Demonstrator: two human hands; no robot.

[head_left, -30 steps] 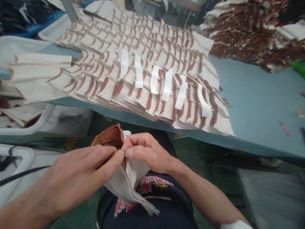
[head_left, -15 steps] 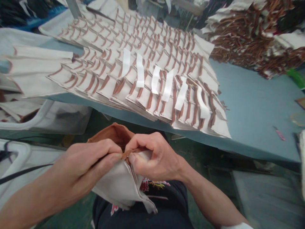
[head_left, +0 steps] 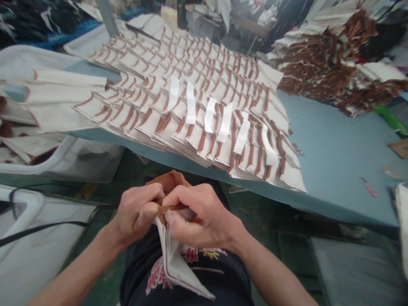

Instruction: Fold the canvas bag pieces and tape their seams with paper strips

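Both of my hands pinch one folded fabric piece (head_left: 181, 272), off-white on the outside with a brown lining or edge (head_left: 174, 179) showing behind the fingers. My left hand (head_left: 140, 210) is closed on its brown seam, fingers curled in. Right beside it, my right hand (head_left: 197, 216) grips the same seam between thumb and forefinger. The off-white part hangs below the hands in front of the dark printed apron (head_left: 146, 259). What lies between the fingertips is mostly hidden.
On the blue table (head_left: 321, 148) lie overlapping rows of off-white, brown-edged fabric pieces (head_left: 191, 140), with white paper strips (head_left: 209, 114) on them. A heap of brown and white pieces (head_left: 325, 59) stands back right. A small pink tool (head_left: 369, 188) lies at right; white bins (head_left: 89, 157) stand left.
My left hand has drawn in to the right and curled more tightly at the seam. The hanging fabric has swung and folded narrower, and the brown part shows less.
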